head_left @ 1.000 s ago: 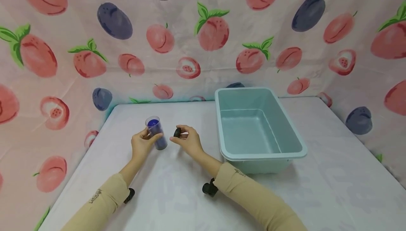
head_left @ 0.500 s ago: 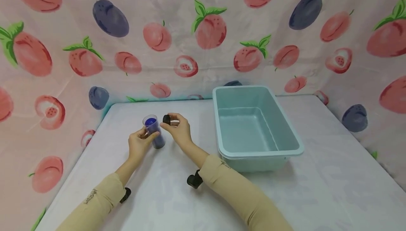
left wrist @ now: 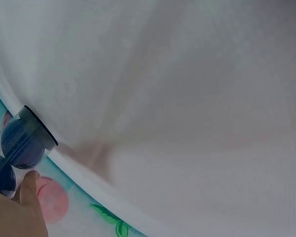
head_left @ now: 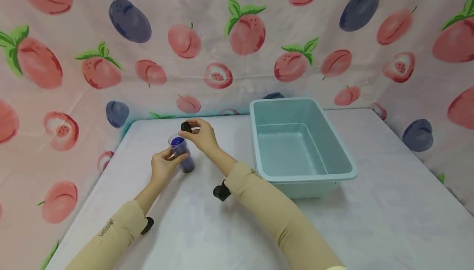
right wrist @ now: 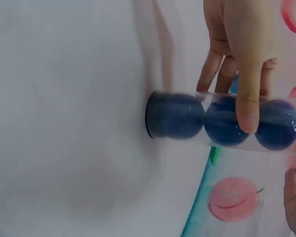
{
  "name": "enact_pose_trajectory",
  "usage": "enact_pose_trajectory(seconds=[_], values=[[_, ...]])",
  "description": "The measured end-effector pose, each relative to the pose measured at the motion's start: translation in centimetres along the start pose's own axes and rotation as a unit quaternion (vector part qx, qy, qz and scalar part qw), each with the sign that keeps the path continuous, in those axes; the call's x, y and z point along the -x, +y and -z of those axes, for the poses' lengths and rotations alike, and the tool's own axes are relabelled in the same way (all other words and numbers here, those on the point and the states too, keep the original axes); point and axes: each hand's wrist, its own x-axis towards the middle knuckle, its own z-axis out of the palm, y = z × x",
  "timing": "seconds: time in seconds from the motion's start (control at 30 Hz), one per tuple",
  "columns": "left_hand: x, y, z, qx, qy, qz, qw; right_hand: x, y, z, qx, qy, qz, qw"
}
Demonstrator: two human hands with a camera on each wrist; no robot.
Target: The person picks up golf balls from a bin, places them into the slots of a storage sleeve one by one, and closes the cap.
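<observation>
My left hand (head_left: 162, 166) grips a clear plastic tube (head_left: 185, 159) around its side, thumb across the front. Three dark blue balls (right wrist: 227, 121) sit in a row inside it, seen in the right wrist view. The tube's dark bottom end (right wrist: 150, 116) is close to the white cloth, and its open rim faces up, tilted slightly left. Just above that rim, my right hand (head_left: 204, 136) pinches a round black cap (head_left: 186, 127) between thumb and fingers. The left wrist view shows the tube's lower part (left wrist: 27, 140) with part of the left hand (left wrist: 19, 212).
A pale green-blue plastic basin (head_left: 303, 178) stands on the white table (head_left: 389, 204) to the right of both hands. Behind the table hangs a fruit-printed cloth (head_left: 218, 23). Dark wrist cameras (head_left: 221, 192) stick out below the sleeves.
My right hand has moved left and up with the black cap, from beside the tube to over its rim. The left hand keeps its grip on the tube, nearly in place.
</observation>
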Motion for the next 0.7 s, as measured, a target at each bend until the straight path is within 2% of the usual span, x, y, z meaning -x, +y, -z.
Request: enact_pose_trajectory(seconds=[0.2, 0.33, 0.5, 0.7], values=[[0.1, 0.0, 0.0, 0.006, 0.000, 0.003, 1.0000, -1.0, -1.0, -0.1, 0.083, -0.071, 0.029, 0.994], [0.4, -0.3, -0.1, 0.004, -0.010, 0.010, 0.9999, -1.1, -1.1, 0.0, 0.149, -0.109, 0.041, 0.982], [0.4, -0.4, 0.0, -0.006, 0.002, -0.005, 1.0000, -1.5, -2.0, 0.0, 0.229, -0.174, 0.080, 0.954], [0.2, -0.1, 0.0, -0.006, 0.008, -0.005, 0.9999, -2.1, -3.3, 0.0, 0.341, -0.222, 0.123, 0.905]])
